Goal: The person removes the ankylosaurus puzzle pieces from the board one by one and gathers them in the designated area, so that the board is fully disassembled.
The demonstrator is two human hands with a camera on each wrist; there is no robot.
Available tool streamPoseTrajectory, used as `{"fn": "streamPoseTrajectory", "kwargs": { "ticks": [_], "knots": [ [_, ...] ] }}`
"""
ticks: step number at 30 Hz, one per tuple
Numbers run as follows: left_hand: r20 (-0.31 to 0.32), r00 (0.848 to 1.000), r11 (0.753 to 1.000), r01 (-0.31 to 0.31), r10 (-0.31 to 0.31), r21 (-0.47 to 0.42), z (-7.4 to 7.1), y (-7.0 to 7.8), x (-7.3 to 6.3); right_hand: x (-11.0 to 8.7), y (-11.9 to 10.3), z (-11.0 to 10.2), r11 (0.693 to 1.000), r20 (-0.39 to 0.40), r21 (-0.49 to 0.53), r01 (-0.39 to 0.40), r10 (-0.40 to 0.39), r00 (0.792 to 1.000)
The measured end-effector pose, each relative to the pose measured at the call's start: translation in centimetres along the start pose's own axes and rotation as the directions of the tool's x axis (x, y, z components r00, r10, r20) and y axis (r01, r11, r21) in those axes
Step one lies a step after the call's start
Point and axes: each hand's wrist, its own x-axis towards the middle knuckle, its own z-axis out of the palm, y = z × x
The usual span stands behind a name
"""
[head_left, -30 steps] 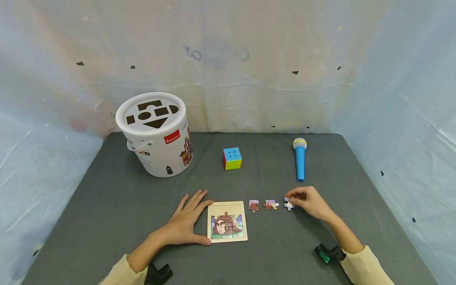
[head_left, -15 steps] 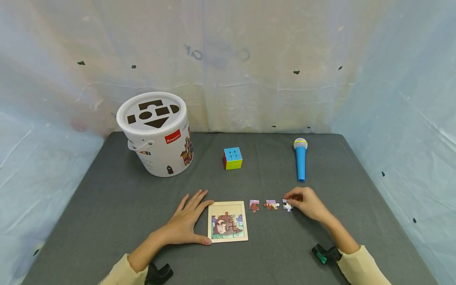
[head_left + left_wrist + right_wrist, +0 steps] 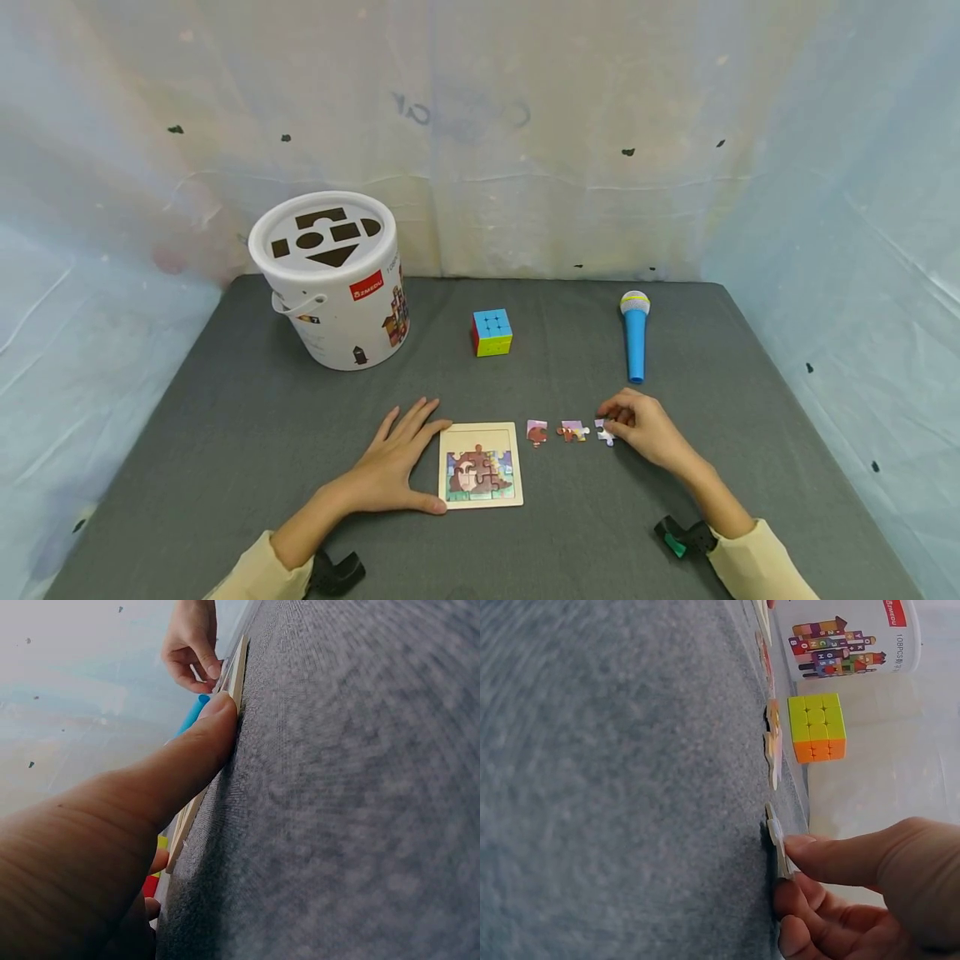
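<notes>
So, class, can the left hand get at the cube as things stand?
Probably yes: nothing stands between the left hand and the cube, though that hand would first leave the frame.

A grey table [image 3: 555, 542] is bearing a white bucket [image 3: 330, 317], a coloured cube [image 3: 492, 333] and a blue microphone [image 3: 635, 343], with a wooden puzzle tray [image 3: 477, 435] and loose jigsaw pieces [image 3: 537, 431] lying nearer

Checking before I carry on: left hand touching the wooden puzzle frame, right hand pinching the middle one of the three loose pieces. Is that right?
Not quite: the right hand pinches the end piece, the loose one farthest from the wooden puzzle frame, not the middle piece. The head view shows this. The left hand does touch the frame.
</notes>
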Motion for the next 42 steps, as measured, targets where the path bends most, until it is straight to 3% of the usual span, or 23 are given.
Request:
{"fn": "streamPoseTrajectory", "kwargs": {
  "ticks": [10, 21, 25, 29, 35, 37, 42],
  "knots": [
    [-0.002, 1.000, 1.000, 0.000, 0.000, 0.003, 0.0, 0.0, 0.0, 0.0, -0.1, 0.2, 0.989, 0.002, -0.137, 0.055, -0.055, 0.998],
    [-0.019, 1.000, 1.000, -0.019, 0.020, 0.011, -0.2, 0.1, 0.0, 0.8, -2.0, 1.8, 0.951, -0.080, -0.264, 0.158, -0.185, 0.980],
    [-0.006, 1.000, 1.000, -0.006, 0.006, 0.002, -0.2, 0.1, 0.0, 1.6, -4.2, 3.4, 0.951, -0.047, -0.205, 0.233, -0.248, 0.968],
    [0.008, 1.000, 1.000, 0.008, -0.008, -0.007, 0.0, 0.0, 0.0, 2.8, -6.7, 5.3, 0.957, 0.057, -0.065, 0.282, -0.278, 0.959],
    [-0.015, 1.000, 1.000, -0.027, 0.027, -0.012, 0.1, 0.0, 0.0, 4.3, -10.4, 8.6, 0.947, 0.235, 0.190, 0.259, -0.300, 0.924],
    [-0.022, 0.999, 0.999, -0.040, 0.040, -0.014, 0.1, 0.0, 0.0, 4.6, -11.5, 9.6, 0.947, 0.272, 0.209, 0.246, -0.297, 0.915],
    [-0.017, 0.999, 0.999, -0.039, 0.039, -0.014, 0.0, 0.0, -0.2, 5.2, -13.1, 11.5, 0.959, 0.309, 0.132, 0.251, -0.281, 0.909]
  ]
}}
